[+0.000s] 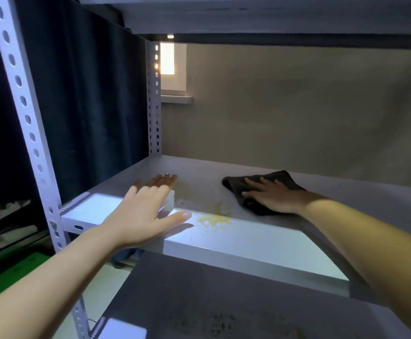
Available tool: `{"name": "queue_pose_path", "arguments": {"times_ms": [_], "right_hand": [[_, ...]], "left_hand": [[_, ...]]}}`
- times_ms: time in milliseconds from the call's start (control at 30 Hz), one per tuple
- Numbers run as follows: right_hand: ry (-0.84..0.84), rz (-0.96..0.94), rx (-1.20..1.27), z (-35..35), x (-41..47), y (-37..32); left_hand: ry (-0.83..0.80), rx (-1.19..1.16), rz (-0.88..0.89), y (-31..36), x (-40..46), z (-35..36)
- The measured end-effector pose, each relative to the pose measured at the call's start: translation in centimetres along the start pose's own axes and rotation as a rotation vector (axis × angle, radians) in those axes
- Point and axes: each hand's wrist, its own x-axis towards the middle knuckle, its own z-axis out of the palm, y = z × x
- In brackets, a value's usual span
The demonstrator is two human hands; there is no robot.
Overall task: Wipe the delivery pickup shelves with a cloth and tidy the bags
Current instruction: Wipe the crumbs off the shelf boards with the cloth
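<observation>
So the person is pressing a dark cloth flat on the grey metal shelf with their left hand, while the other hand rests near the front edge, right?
Not quite. The head view shows the right hand pressing the dark cloth flat on the grey metal shelf; the left hand rests near the front edge.
</observation>
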Motion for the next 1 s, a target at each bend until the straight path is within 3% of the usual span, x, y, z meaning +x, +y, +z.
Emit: {"name": "queue_pose_path", "arguments": {"times_ms": [200,600,800,1000], "right_hand": [[0.033,0.027,0.124,0.1,2.1,-0.7],[-0.041,-0.08,0.134,0.9,-13.5,-8.9],[-0.031,-0.025,0.096,0.6,-9.6,-11.8],[0.011,0.147,0.128,0.6,-5.3,-13.9]], "left_hand": [[0.01,-0.003,0.002,-0.7,0.5,0.6],[0.0,-0.026,0.024,-2.0,0.3,-1.1],[0.043,0.065,-0.084,-5.7,0.4,-1.4],[0.015,0.093,-0.06,-7.0,-0.1,-1.4]]}}
